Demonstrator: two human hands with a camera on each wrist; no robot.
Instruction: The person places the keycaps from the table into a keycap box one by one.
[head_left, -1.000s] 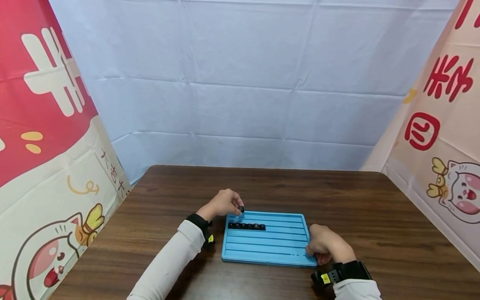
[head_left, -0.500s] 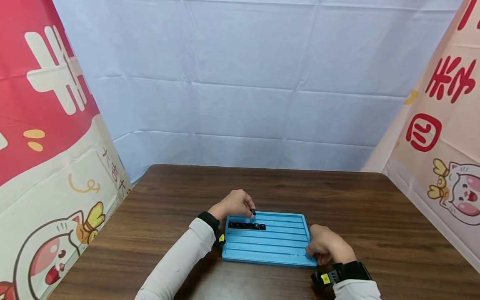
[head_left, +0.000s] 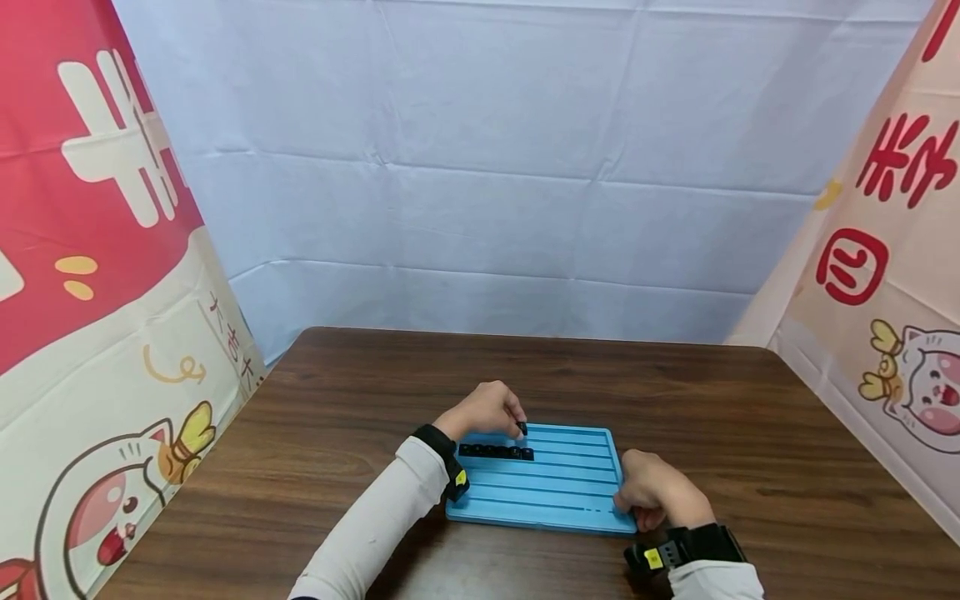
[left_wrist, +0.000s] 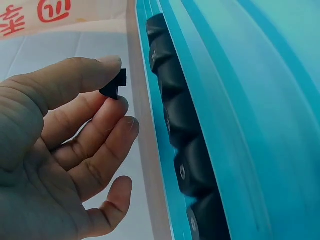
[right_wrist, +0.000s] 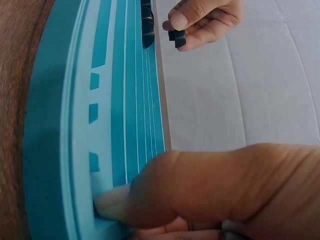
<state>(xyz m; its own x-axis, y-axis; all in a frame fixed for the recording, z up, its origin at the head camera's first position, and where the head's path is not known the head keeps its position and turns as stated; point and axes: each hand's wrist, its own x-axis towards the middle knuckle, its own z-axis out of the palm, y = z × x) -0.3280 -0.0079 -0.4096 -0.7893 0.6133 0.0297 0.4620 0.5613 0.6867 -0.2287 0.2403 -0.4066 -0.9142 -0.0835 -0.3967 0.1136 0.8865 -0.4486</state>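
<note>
The left hand (head_left: pixel 486 408) is pinching a blocky black key (left_wrist: pixel 121 78); the right hand (head_left: pixel 655 487) is gripping a ridged blue tray (head_left: pixel 543 493).

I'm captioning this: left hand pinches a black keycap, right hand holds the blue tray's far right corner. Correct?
Not the far corner: the head view shows the right hand holding the blue tray by its near right corner. The rest stands.
</note>
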